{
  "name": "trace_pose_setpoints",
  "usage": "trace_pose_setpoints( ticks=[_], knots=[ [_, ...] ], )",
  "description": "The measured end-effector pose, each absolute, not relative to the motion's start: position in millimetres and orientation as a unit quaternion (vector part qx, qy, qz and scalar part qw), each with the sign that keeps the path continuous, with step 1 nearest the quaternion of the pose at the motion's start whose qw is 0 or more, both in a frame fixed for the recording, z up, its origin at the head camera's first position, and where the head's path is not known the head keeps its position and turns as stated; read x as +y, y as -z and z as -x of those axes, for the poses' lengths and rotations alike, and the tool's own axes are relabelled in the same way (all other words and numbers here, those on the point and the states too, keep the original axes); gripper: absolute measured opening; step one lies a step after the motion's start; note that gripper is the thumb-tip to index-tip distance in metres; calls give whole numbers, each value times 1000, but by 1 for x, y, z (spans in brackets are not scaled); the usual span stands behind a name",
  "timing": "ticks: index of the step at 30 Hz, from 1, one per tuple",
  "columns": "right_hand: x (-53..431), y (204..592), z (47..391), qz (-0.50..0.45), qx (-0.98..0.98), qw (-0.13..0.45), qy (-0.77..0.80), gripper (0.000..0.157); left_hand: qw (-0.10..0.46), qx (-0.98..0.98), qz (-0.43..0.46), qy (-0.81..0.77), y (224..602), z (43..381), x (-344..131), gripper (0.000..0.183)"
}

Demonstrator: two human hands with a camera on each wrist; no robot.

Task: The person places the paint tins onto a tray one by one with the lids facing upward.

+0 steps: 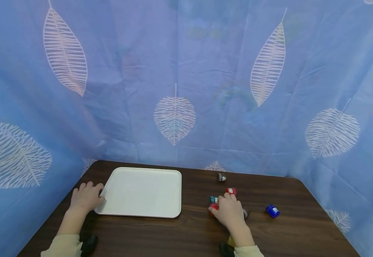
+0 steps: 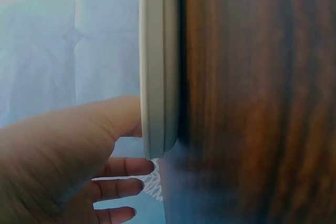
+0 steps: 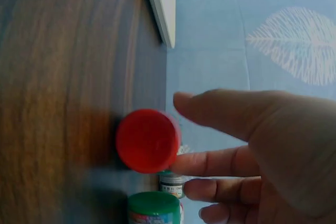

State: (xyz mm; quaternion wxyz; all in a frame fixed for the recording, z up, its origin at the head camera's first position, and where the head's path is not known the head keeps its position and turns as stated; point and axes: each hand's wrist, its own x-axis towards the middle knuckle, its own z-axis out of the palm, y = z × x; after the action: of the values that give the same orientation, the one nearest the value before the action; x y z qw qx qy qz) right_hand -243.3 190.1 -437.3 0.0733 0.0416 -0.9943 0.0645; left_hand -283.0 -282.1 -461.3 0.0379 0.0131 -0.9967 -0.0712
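- Blue fabric backdrop with white leaf prints (image 1: pixel 174 119) is hung behind a dark-brown wood-grain table (image 1: pixel 141 235).
- White rectangular tray (image 1: pixel 138 192) is apparently touched at its left edge by the left hand (image 1: pixel 86 197), fingers extended.
- Red round jar (image 3: pixel 147 141), right of the tray, is flanked by the loosely opened right hand (image 1: pixel 229 210), thumb apart.
- Gripping is probably best done across its sides, the green-capped jar (image 3: pixel 153 205) beside it undisturbed.
- Labels are seen; no lettering can be read.

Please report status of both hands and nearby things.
Left hand touches tray edge. Right hand at nearer red jar; grip unclear. Teal jar close behind it.
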Motion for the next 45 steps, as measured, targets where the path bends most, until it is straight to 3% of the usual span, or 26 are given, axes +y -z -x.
trace_pose_setpoints(
  ticks=[29,45],
  knots=[
    [169,449,244,-67,-995,60,-53,50,22,-996,-16,81,459,276,-280,45],
    [170,449,244,-91,-987,110,-68,43,30,-996,-7,85,464,280,-278,46]
  ],
)
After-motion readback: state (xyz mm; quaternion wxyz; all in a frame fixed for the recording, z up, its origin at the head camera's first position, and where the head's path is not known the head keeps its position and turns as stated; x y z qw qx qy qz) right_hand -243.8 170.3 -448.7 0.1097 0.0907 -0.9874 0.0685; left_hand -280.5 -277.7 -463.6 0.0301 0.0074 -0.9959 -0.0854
